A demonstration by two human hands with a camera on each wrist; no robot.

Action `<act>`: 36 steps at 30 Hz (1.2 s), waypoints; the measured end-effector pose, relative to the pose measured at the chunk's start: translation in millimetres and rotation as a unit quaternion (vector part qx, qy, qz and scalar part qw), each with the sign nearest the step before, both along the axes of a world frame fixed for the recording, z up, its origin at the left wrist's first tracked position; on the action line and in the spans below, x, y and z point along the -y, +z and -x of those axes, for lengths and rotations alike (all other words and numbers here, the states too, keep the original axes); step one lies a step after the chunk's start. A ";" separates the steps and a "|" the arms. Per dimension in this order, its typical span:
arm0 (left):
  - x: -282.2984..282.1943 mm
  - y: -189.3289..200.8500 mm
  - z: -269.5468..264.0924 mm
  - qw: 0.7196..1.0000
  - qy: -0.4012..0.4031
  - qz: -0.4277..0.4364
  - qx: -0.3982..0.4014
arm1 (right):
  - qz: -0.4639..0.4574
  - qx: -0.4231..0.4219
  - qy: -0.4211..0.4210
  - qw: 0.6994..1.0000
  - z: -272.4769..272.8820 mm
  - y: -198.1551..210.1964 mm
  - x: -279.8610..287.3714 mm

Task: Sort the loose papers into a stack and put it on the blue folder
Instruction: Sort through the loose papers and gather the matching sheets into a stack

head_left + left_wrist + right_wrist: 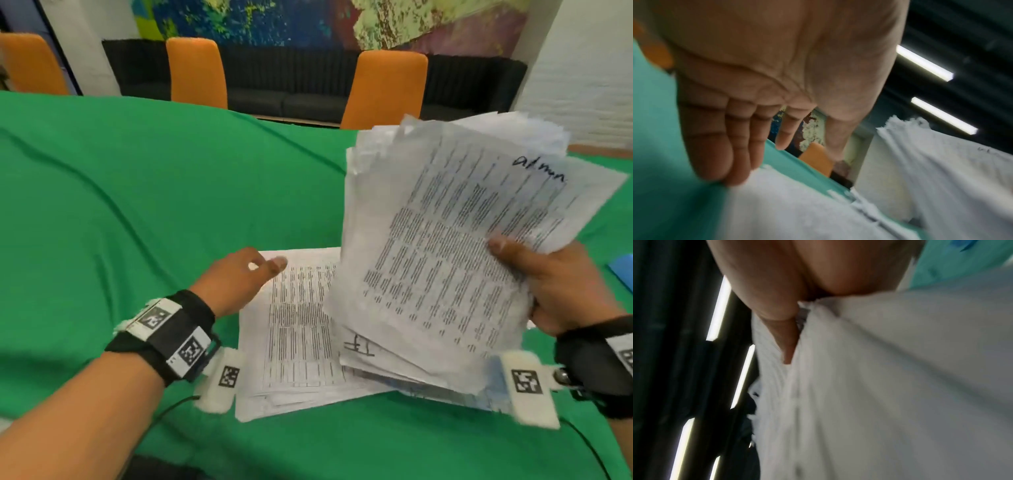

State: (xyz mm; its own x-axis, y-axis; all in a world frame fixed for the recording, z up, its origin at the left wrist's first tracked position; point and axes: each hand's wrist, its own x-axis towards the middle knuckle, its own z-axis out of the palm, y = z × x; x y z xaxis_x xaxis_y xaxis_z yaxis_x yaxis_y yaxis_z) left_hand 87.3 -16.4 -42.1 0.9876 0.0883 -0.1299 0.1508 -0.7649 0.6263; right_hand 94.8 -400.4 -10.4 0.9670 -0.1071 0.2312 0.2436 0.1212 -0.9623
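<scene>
Right hand [561, 284] pinches raised stack [455, 246]; left hand [236, 277] fingers [719, 146] straight, together, tips by flat papers [298, 329]. Only head view shows folder [624, 272].

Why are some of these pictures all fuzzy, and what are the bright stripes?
Head view: mostly sharp, print readable on the papers in the right hand, though the table edge bends from the wide lens. Left wrist view: the left hand and sheets smear with blur; the stripes are ceiling lights. Right wrist view: blurriest, paper just a white smear.
</scene>
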 end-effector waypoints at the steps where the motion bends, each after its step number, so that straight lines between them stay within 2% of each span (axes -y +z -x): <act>1: -12.0 -4.8 0.4 0.997 0.022 -0.075 -0.025 | -0.022 -0.027 -0.005 0.999 -3.7 -0.4 10.8; 2: -20.5 -11.3 -0.4 0.993 0.040 -0.100 -0.044 | -0.046 -0.061 -0.008 0.997 -6.4 -2.3 20.1; 4: -22.7 -20.5 -2.4 0.994 0.065 -0.058 -0.060 | -0.075 -0.133 0.004 0.988 -7.5 -10.1 29.2; 8: -10.9 -23.9 -15.6 0.995 0.087 0.030 -0.047 | -0.039 -0.261 0.065 0.962 5.8 -34.9 8.1; 11: 1.0 -22.8 -21.7 0.985 0.100 0.124 -0.062 | -0.029 -0.299 0.085 0.950 11.7 -53.6 -12.9; 13: 7.2 -24.4 -23.1 0.983 0.098 0.140 -0.069 | -0.033 -0.308 0.082 0.947 13.2 -59.1 -19.6; 16: 11.7 -31.6 -25.4 0.981 0.062 0.162 -0.082 | -0.049 -0.302 0.098 0.947 14.7 -56.4 -21.6; 19: 13.9 -37.3 -22.6 0.964 0.054 0.249 -0.082 | -0.072 -0.260 0.116 0.956 16.6 -51.6 -21.6; 21: 14.3 -41.0 -20.0 0.929 0.056 0.358 -0.078 | -0.104 -0.230 0.123 0.960 17.7 -47.8 -24.9; 24: 26.2 -36.9 -10.9 0.858 0.046 0.508 -0.065 | -0.132 -0.206 0.130 0.961 16.0 -42.9 -31.9; 26: 40.0 -22.5 1.7 0.812 0.032 0.579 -0.059 | -0.131 -0.213 0.124 0.960 12.8 -43.7 -37.7; 27: 46.8 -13.2 8.2 0.803 0.000 0.593 -0.055 | -0.125 -0.217 0.121 0.961 11.6 -45.2 -40.7; 30: 61.8 6.3 21.4 0.829 -0.096 0.551 -0.020 | -0.111 -0.213 0.119 0.964 11.3 -48.8 -49.2; 33: 62.7 18.0 25.1 0.852 -0.107 0.511 0.029 | -0.109 -0.173 0.117 0.972 12.8 -42.7 -48.5; 36: 63.7 36.6 27.6 0.848 -0.158 0.500 0.074 | -0.132 -0.103 0.128 0.978 15.9 -28.4 -36.1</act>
State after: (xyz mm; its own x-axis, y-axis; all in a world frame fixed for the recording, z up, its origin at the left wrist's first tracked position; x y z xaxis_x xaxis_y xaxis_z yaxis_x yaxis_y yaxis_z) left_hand 59.7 -80.1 -5.5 0.9532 -0.2658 0.1441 -0.1000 0.1725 0.9799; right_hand 78.9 -364.3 -38.7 0.9930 0.1152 0.0249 -0.0238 0.4029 -0.9149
